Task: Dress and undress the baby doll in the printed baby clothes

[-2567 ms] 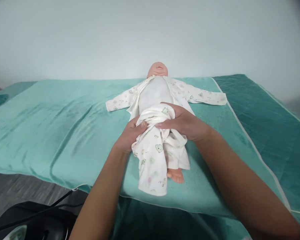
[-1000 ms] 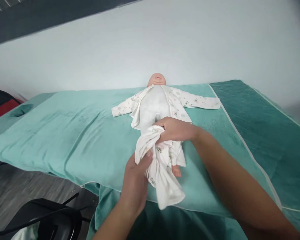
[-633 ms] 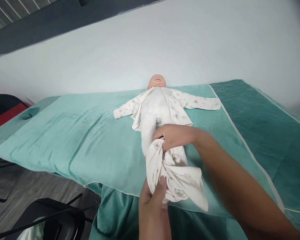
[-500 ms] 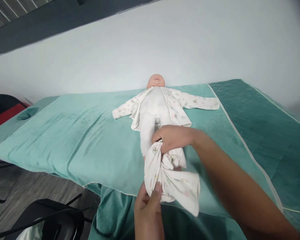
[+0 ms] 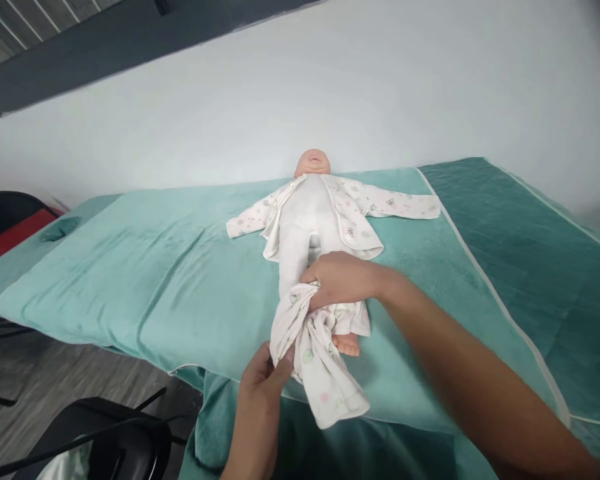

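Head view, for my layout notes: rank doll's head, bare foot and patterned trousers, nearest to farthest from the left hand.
1. Patterned trousers, held by the left hand.
2. Bare foot, right of that hand.
3. Doll's head, far end of the green cover.

One foot of a doll (image 5: 307,207) lies out of sight behind bunched, printed trousers (image 5: 333,383), whose folds also conceal fingertips of the right hand (image 5: 340,279) and some fingers of the left hand (image 5: 261,380). Jacket sleeves (image 5: 403,205) hide the doll's arms; their small prints are too fine to make out. The frame crops both forearms (image 5: 460,360), a black chair (image 5: 113,427) at near left and a dark beam (image 5: 130,43) at far left.
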`<state>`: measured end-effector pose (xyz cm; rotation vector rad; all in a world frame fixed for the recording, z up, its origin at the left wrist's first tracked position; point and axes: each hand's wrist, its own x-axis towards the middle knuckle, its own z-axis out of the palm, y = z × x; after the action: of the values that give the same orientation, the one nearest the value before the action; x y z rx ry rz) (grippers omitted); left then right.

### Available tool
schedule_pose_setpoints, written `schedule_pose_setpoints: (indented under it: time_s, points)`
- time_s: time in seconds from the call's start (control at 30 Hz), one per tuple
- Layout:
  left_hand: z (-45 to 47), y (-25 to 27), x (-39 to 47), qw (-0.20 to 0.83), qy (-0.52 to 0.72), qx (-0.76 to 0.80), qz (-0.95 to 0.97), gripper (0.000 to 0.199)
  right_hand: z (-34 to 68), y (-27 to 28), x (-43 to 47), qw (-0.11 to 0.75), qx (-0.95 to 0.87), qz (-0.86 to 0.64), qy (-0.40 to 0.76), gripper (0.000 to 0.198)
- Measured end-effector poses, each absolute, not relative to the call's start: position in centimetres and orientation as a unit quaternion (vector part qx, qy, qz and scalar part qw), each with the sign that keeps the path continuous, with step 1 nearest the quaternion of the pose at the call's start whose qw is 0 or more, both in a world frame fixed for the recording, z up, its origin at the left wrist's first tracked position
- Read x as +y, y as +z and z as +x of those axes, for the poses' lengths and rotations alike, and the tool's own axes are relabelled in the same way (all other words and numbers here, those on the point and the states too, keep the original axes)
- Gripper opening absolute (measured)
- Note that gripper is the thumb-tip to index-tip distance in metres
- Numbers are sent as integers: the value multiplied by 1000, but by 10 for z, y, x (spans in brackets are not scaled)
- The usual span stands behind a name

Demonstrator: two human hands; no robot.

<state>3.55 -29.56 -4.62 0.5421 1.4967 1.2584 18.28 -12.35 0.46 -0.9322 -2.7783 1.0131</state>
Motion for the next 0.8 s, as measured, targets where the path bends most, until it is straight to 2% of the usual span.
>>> schedule_pose_setpoints:
  time_s: [0.33,0.47,0.6,0.8]
  points:
    - [43,-42,-294,507,544,625,236,38,182,5,-124,49,-888,-310,336,30]
    - [38,-40,-285,506,545,618,256,34,184,8,-122,76,-865,-306,391,28]
    - [20,-47,-262,426,551,640,325,25,185,8,-121,117,-836,-308,438,27]
    - [-6,-60,-218,348,528,654,416,19,183,2,-119,154,-837,-326,411,20]
